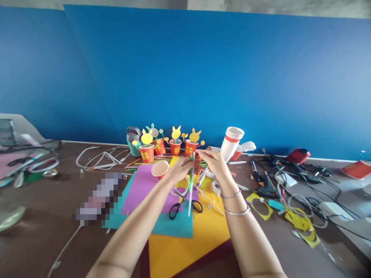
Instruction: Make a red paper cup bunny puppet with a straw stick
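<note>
My left hand (180,168) and my right hand (213,164) are raised over the craft sheets, and both pinch a thin white and green straw (190,189) that hangs down from my fingers. Under them lie black-handled scissors (185,206) on the purple sheet (145,187), the teal sheet (171,226) and the yellow sheet (188,247). A red paper cup (160,168) lies tipped beside my left hand. Behind stand several red cups with yellow bunny shapes (175,142).
A stack of paper cups (232,142) leans at the back right. A glue gun, cables and yellow paper scraps (301,222) cover the right side. White cords (101,158), tape rolls (43,166) and a blurred patch sit on the left. The blue wall rises behind the table.
</note>
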A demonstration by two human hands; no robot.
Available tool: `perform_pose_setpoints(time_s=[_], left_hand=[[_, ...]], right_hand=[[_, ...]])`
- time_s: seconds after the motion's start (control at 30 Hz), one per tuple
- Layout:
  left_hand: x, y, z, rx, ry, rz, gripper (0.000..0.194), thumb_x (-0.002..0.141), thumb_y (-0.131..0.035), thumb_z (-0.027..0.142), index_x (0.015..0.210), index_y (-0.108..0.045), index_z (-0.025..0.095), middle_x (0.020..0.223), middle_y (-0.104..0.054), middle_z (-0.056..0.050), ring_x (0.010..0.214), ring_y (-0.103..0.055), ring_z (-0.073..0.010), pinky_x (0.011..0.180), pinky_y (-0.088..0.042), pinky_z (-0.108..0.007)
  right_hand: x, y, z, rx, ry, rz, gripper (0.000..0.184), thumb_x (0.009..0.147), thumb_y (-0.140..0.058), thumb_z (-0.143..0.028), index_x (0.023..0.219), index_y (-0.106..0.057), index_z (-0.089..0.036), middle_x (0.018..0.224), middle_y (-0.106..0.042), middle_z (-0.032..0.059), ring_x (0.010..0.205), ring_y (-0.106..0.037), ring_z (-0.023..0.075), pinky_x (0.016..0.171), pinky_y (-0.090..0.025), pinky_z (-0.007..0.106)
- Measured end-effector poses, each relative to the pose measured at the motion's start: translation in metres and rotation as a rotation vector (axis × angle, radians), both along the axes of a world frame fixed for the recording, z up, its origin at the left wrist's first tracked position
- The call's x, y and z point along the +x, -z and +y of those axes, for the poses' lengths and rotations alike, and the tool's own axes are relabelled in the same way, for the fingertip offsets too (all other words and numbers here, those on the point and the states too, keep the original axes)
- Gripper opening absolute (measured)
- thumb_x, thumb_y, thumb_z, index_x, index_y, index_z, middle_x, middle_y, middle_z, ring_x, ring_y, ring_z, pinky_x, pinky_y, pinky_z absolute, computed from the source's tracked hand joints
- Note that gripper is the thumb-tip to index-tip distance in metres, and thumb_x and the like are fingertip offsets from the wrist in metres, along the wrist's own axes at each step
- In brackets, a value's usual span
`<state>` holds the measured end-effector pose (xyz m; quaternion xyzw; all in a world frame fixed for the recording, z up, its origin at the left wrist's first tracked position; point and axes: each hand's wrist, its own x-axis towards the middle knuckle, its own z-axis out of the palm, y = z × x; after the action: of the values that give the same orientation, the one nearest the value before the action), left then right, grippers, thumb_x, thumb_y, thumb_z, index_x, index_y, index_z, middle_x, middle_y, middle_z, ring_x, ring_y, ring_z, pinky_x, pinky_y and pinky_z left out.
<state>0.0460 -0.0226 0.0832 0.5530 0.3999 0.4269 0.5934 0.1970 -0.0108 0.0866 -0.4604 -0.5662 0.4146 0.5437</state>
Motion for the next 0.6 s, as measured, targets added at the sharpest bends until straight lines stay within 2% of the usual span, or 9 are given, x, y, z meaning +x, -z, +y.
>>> perform_pose_setpoints(time_s=[0.07,0.13,0.27,0.4,0.5,0.6], left_hand=[[-0.003,-0.001,0.001,-0.070,0.153,-0.015,0.031,0.070,-0.078,0.043,0.083,-0.074,0.015,0.080,-0.076,-0.008,0.072,-0.072,-0.0209,0.064,-0.053,-0.028],[-0.006,0.000,0.001,-0.112,0.230,-0.032,0.038,0.068,-0.080,0.046,0.091,-0.074,0.015,0.087,-0.077,-0.010,0.075,-0.073,-0.0214,0.066,-0.054,-0.028],[-0.008,0.005,0.003,-0.112,0.260,-0.050,0.044,0.069,-0.079,0.051,0.093,-0.074,0.015,0.091,-0.077,-0.012,0.075,-0.073,-0.0220,0.066,-0.055,-0.030],[-0.008,0.006,0.003,-0.133,0.272,-0.081,0.047,0.070,-0.079,0.052,0.097,-0.074,0.014,0.096,-0.077,-0.013,0.080,-0.074,-0.0235,0.070,-0.056,-0.032],[-0.007,0.003,0.002,-0.145,0.242,-0.106,0.048,0.071,-0.080,0.050,0.100,-0.072,0.013,0.097,-0.076,-0.014,0.083,-0.074,-0.0239,0.072,-0.057,-0.032],[-0.005,0.000,0.000,-0.157,0.222,-0.137,0.046,0.072,-0.080,0.047,0.100,-0.071,0.012,0.099,-0.076,-0.015,0.084,-0.074,-0.0249,0.069,-0.057,-0.032]], right_hand=[[0.003,-0.001,-0.001,-0.040,-0.049,0.016,0.035,0.071,-0.075,-0.045,0.093,-0.080,-0.019,0.102,-0.078,0.0097,0.106,-0.068,0.0284,0.092,-0.052,0.040],[0.004,-0.002,-0.001,-0.078,-0.100,0.053,0.035,0.069,-0.077,-0.046,0.092,-0.080,-0.019,0.101,-0.078,0.0097,0.106,-0.068,0.0284,0.093,-0.052,0.041],[0.001,-0.003,-0.001,-0.117,-0.135,0.117,0.037,0.060,-0.083,-0.048,0.083,-0.081,-0.019,0.096,-0.078,0.0098,0.096,-0.070,0.0259,0.088,-0.054,0.038],[-0.005,-0.006,-0.003,-0.163,-0.146,0.225,0.039,0.054,-0.085,-0.049,0.077,-0.080,-0.018,0.073,-0.076,0.0060,0.070,-0.067,0.0198,0.069,-0.055,0.033],[-0.009,-0.006,-0.006,-0.215,-0.131,0.329,0.040,0.050,-0.088,-0.048,0.075,-0.080,-0.018,0.061,-0.070,0.0026,0.054,-0.060,0.0148,0.053,-0.049,0.028],[-0.014,-0.006,-0.008,-0.277,-0.124,0.400,0.043,0.047,-0.090,-0.048,0.076,-0.080,-0.019,0.058,-0.068,0.0012,0.049,-0.055,0.0130,0.042,-0.042,0.025]])
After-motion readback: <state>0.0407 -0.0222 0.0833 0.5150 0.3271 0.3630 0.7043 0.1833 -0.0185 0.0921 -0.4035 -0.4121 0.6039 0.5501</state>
